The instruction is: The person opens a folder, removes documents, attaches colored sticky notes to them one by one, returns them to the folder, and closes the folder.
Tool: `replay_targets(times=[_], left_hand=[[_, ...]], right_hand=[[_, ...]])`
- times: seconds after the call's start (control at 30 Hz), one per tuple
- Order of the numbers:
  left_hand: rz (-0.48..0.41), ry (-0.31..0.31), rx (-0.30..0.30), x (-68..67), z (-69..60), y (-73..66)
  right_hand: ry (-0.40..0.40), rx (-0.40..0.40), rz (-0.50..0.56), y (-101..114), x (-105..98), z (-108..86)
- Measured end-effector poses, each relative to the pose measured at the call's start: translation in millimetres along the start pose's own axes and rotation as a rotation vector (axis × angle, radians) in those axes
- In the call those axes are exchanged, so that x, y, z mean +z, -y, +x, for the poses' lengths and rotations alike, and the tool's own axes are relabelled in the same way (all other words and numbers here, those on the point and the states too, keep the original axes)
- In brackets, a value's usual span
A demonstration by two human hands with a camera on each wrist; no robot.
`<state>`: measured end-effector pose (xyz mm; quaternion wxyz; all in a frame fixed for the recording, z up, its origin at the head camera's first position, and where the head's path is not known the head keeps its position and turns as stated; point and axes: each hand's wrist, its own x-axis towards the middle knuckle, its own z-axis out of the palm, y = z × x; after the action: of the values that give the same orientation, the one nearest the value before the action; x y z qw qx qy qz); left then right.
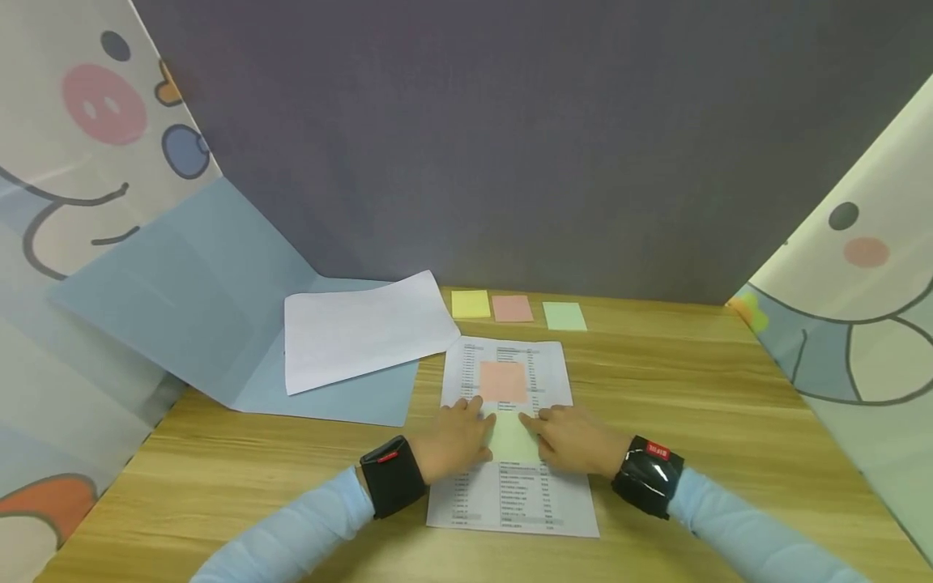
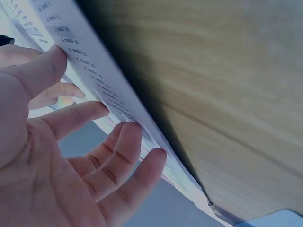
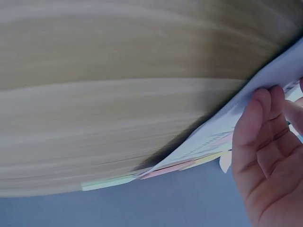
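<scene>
A printed sheet (image 1: 477, 494) lies on the wooden table in front of me, with a pink sticky note (image 1: 503, 382) on its upper half. Below that, a pale green sticky note (image 1: 514, 441) covers the middle of the print. My left hand (image 1: 453, 441) touches the green note's left side, and my right hand (image 1: 579, 441) touches its right side, index fingers near its top corners. In the left wrist view, the left hand's (image 2: 90, 156) fingers are spread and slightly bent against the paper. The right hand (image 3: 270, 161) rests its relaxed fingertips on the sheet.
An opened blue folder (image 1: 328, 405) stands to the left with white paper (image 1: 364, 328) in it. Behind the sheet lie yellow (image 1: 470, 304), pink (image 1: 513, 308) and green (image 1: 564, 317) sticky pads. A grey panel (image 1: 510, 146) closes off the back of the table.
</scene>
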<state>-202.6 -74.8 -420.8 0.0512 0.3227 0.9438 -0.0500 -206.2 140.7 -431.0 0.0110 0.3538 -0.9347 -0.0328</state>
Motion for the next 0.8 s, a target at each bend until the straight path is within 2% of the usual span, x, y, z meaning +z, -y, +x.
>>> replay_targets(times=[0.3, 0.43, 0.67, 0.8], left_hand=[[0.006, -0.042, 0.027, -0.2, -3.0, 4.5], [0.004, -0.035, 0.021, -2.0, -0.1, 3.9], [0.01, -0.016, 0.0, -4.4, 7.6, -0.9], [-0.01, 0.013, -0.021, -6.0, 10.2, -3.2]], right_hand=[[0.01, 0.051, 0.022, -5, -3, -7.1], [0.004, 0.051, 0.025, -4, -3, -2.3], [0.073, 0.057, 0.08, 3, -7, 11.5], [0.092, 0.045, 0.064, 6, -7, 14.9]])
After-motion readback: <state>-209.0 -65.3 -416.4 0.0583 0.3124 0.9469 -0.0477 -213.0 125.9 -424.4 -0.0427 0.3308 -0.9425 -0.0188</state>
